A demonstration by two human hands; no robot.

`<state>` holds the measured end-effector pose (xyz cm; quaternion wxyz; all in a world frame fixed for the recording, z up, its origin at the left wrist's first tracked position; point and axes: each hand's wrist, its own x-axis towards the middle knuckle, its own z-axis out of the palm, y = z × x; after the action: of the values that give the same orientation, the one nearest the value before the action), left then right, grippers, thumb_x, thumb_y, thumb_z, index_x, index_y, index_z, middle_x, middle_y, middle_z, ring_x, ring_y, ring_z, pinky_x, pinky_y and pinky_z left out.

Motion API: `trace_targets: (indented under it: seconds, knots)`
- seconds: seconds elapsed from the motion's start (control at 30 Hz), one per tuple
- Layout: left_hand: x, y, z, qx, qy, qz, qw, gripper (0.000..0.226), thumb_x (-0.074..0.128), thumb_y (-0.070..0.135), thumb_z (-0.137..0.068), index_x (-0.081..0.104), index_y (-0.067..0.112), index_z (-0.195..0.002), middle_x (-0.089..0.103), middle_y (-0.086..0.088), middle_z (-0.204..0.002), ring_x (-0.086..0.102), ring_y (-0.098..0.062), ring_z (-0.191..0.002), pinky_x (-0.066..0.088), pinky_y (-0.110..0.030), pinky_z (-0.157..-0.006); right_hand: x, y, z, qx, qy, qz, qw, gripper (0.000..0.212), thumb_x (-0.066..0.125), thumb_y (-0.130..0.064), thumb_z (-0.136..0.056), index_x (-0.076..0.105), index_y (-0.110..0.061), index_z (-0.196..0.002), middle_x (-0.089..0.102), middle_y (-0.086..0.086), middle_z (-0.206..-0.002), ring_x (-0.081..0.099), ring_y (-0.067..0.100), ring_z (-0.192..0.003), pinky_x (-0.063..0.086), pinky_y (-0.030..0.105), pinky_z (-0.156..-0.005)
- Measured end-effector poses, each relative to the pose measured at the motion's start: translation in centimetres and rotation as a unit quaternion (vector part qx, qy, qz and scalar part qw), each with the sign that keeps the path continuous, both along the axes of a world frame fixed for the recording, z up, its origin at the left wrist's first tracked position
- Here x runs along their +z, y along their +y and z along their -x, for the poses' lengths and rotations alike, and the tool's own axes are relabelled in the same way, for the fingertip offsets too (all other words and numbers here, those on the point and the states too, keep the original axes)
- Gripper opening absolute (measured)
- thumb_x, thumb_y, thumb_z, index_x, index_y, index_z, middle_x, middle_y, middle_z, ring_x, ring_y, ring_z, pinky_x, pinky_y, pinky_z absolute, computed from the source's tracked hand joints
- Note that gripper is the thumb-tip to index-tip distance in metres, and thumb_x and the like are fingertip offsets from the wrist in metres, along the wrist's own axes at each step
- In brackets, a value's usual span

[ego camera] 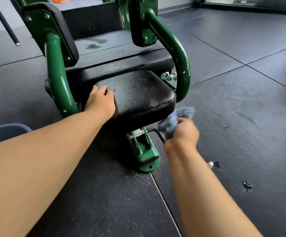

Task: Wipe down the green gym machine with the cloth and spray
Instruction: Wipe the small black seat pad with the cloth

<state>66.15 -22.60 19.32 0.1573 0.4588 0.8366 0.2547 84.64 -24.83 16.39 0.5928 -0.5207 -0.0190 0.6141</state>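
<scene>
Apparently mid-wipe, the left hand (101, 100) rested flat on the black seat pad (142, 93) of the green gym machine (58, 79), while the right hand (184, 134) gripped the bunched cloth (177, 117) beside the pad's front edge, needing next, I judged, firm contact with it.

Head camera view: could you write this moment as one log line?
left hand: resting on seat pad | right hand: gripping blue cloth by the pad's front right corner | cloth: blurred

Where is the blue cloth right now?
In the head view, the blue cloth is bunched in the right hand, just off the near right corner of the black seat pad.
</scene>
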Motion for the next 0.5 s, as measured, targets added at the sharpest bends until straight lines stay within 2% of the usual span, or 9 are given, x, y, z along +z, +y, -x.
trace_targets:
  seconds: [0.07,0.13,0.17,0.2,0.27,0.37,0.4,0.43,0.5]
  knots:
    - [0.0,-0.1,0.0,-0.003,-0.010,0.005,1.000,0.049,0.031,0.031,-0.104,0.028,0.021,-0.151,0.007,-0.002,-0.162,0.012,-0.018,-0.147,0.012,-0.024,-0.113,1.0,1.1,-1.0,-0.019,-0.095,-0.117,0.988,0.032,0.043,0.002,-0.091,0.065,-0.016,-0.105,0.068,0.003,-0.095,0.064,0.014,-0.082,0.055,0.030,-0.078]
    - [0.1,-0.1,-0.1,-0.002,-0.018,0.005,1.000,0.049,0.031,0.031,-0.104,0.028,0.020,-0.151,0.006,-0.002,-0.162,0.011,-0.018,-0.147,0.011,-0.024,-0.113,1.6,0.2,0.9,0.034,-0.188,-0.192,0.963,0.040,0.046,-0.002,-0.089,0.068,-0.017,-0.119,0.063,0.002,-0.127,0.056,0.013,-0.114,0.041,0.028,-0.105]
    - [0.2,-0.2,-0.2,0.001,-0.018,0.005,1.000,0.049,0.031,0.031,-0.104,0.028,0.020,-0.151,0.006,-0.002,-0.162,0.012,-0.019,-0.147,0.011,-0.024,-0.113,1.6,-0.9,2.4,0.058,-0.249,-0.213,0.943,0.043,0.046,-0.004,-0.087,0.069,-0.022,-0.120,0.053,-0.003,-0.141,0.046,0.009,-0.129,0.029,0.020,-0.111]
    - [0.3,-0.2,-0.2,0.002,-0.018,0.008,1.000,0.049,0.031,0.030,-0.104,0.028,0.019,-0.151,0.007,-0.001,-0.162,0.012,-0.019,-0.147,0.011,-0.023,-0.113,1.4,-2.1,3.8,0.076,-0.306,-0.229,0.921,0.046,0.045,-0.006,-0.085,0.070,-0.025,-0.119,0.043,-0.008,-0.149,0.036,0.007,-0.137,0.018,0.010,-0.110]
    - [0.6,-0.4,-0.4,-0.009,0.000,0.019,1.000,0.048,0.031,0.027,-0.104,0.028,0.016,-0.151,0.009,-0.002,-0.162,0.014,-0.021,-0.147,0.013,-0.023,-0.112,0.4,-4.5,5.6,0.102,-0.403,-0.263,0.871,0.051,0.043,-0.010,-0.080,0.069,-0.027,-0.120,0.032,-0.012,-0.154,0.024,0.011,-0.144,0.008,-0.003,-0.101]
    - [0.3,-0.3,-0.1,0.000,0.005,0.019,1.000,0.048,0.031,0.029,-0.103,0.032,0.017,-0.150,0.013,-0.003,-0.161,0.019,-0.024,-0.145,0.018,-0.027,-0.112,-1.1,-6.3,5.8,0.140,-0.446,-0.314,0.827,0.050,0.046,-0.005,-0.083,0.066,-0.028,-0.123,0.029,-0.017,-0.150,0.028,0.014,-0.144,0.012,-0.003,-0.102]
    - [0.2,-0.2,0.0,0.004,0.006,0.018,1.000,0.048,0.031,0.030,-0.103,0.033,0.018,-0.149,0.014,-0.003,-0.161,0.021,-0.025,-0.144,0.020,-0.027,-0.111,-1.5,-5.8,4.9,0.113,-0.447,-0.309,0.831,0.052,0.046,-0.006,-0.080,0.066,-0.028,-0.123,0.034,-0.016,-0.147,0.033,0.012,-0.140,0.017,0.001,-0.106]
    - [0.0,-0.3,-0.1,0.005,0.012,0.019,1.000,0.047,0.030,0.031,-0.103,0.035,0.018,-0.148,0.015,-0.004,-0.161,0.023,-0.026,-0.143,0.021,-0.028,-0.110,-2.1,-4.8,3.6,0.066,-0.430,-0.270,0.859,0.055,0.044,-0.006,-0.077,0.066,-0.028,-0.123,0.039,-0.013,-0.145,0.038,0.010,-0.136,0.022,0.008,-0.110]
    - [-0.2,-0.2,0.0,0.007,0.014,0.020,1.000,0.045,0.031,0.031,-0.102,0.042,0.016,-0.143,0.020,-0.005,-0.159,0.027,-0.028,-0.141,0.025,-0.031,-0.109,-2.7,-1.9,0.6,-0.024,-0.315,-0.105,0.943,0.055,0.040,-0.004,-0.078,0.065,-0.024,-0.122,0.056,-0.001,-0.136,0.053,0.016,-0.123,0.038,0.027,-0.109]
